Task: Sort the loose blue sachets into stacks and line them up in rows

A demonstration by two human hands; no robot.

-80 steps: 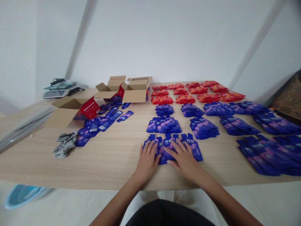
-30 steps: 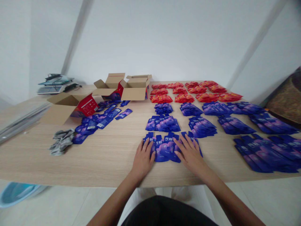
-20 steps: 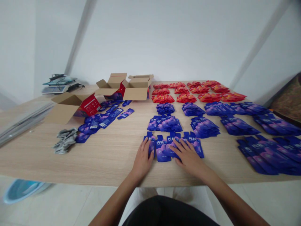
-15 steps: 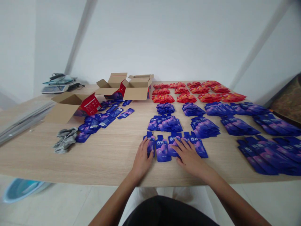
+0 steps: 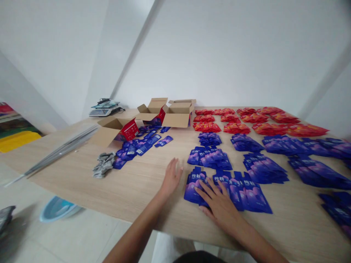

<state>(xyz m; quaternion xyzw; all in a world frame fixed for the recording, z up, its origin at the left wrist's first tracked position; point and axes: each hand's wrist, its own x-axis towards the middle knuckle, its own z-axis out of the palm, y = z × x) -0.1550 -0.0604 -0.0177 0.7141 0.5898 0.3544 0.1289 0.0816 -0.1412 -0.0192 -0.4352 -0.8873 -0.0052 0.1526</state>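
Observation:
In the head view, several blue-purple pouches [image 5: 251, 195] lie flat in a row near the table's front edge. My right hand [image 5: 219, 202] rests on this row with its fingers spread, palm down over a pouch [image 5: 195, 186] at the left end. To the left of the row, my left hand [image 5: 171, 179] is off the pouches, fingers stretched out and holding nothing. Just beyond the hands lies another overlapping group of blue pouches [image 5: 210, 157]. A loose heap of blue pouches [image 5: 130, 149] and one single pouch [image 5: 163, 141] lie further left.
Open cardboard boxes [image 5: 177, 119] stand at the back, with another box [image 5: 105, 135] nearer left. Grey gloves [image 5: 103, 164] lie beside the heap. Red pouches [image 5: 207, 127] fill the far right in groups. A scale [image 5: 102, 111] and long grey strips [image 5: 63, 148] are at left. A blue basin [image 5: 59, 210] sits on the floor.
The view has swung left. My left hand has lifted off the leftmost pouch and moved away from the row. The left-end pouches now lie closer together, under my right hand.

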